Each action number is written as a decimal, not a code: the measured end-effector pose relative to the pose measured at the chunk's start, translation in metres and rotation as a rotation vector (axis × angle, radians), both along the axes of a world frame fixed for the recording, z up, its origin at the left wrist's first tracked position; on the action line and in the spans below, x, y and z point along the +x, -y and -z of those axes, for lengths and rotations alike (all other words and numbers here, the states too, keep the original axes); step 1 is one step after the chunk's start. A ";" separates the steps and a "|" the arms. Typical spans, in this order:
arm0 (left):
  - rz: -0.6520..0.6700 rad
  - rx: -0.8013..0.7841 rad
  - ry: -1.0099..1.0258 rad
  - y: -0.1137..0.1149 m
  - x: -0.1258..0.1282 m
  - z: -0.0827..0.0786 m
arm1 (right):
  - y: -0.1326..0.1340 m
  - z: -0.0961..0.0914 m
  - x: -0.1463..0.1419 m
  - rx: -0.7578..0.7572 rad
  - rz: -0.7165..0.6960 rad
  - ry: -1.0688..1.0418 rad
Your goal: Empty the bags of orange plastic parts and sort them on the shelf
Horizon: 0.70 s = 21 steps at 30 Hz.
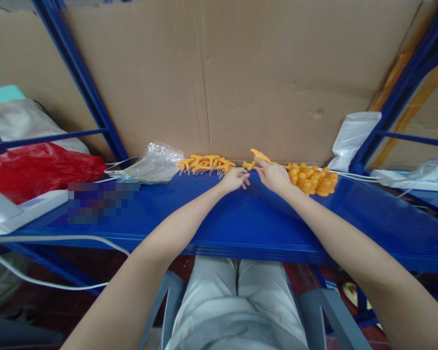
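My right hand (pixel 275 177) grips a yellow plastic piece (pixel 260 155) whose flat, wing-like end sticks up past the fingers. Just left of it, my left hand (pixel 234 180) has its thumb and forefinger pinched together; whatever is between them is too small to make out. A short yellow plastic part (pixel 248 165) shows in the gap between both hands. Close by on the left lies a pile of yellow handle-like pieces (pixel 206 162) with metal spirals hanging from them. Beside my right wrist stands a cluster of yellow, rounded plastic bodies (pixel 311 180).
The blue table (pixel 241 218) backs onto a cardboard wall (pixel 241 78). A clear plastic bag (pixel 158 163) lies left of the handle-like pieces, with a red bag (pixel 47 170) farther left. A white bag (pixel 354 138) leans by the right blue post (pixel 412 82). White cables (pixel 58 238) cross the left edge.
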<state>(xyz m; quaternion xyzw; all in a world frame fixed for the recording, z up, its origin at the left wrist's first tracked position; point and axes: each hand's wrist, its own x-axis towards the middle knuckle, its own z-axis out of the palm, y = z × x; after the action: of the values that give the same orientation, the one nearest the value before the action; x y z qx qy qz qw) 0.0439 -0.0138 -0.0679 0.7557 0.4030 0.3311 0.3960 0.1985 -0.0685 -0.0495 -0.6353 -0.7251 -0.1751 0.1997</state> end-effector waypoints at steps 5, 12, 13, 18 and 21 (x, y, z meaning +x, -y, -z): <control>-0.264 0.128 0.069 -0.019 -0.022 -0.005 | -0.006 0.004 0.007 -0.011 0.001 0.010; -0.469 0.045 -0.011 -0.037 -0.068 -0.011 | -0.013 0.010 0.012 -0.031 -0.013 0.004; -0.489 0.030 -0.023 -0.039 -0.072 -0.011 | -0.013 0.011 0.013 -0.025 -0.020 0.002; -0.546 -0.028 -0.092 -0.041 -0.075 -0.007 | -0.012 0.011 0.012 -0.052 -0.010 0.004; -0.493 -0.037 -0.128 -0.040 -0.071 -0.007 | -0.011 0.010 0.012 -0.062 -0.020 0.002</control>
<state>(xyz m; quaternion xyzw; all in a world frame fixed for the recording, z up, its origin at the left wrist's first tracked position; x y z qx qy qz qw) -0.0274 0.0257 -0.0613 0.6467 0.6052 0.3620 0.2906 0.2101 -0.0570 -0.0597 -0.6338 -0.7367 -0.1514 0.1808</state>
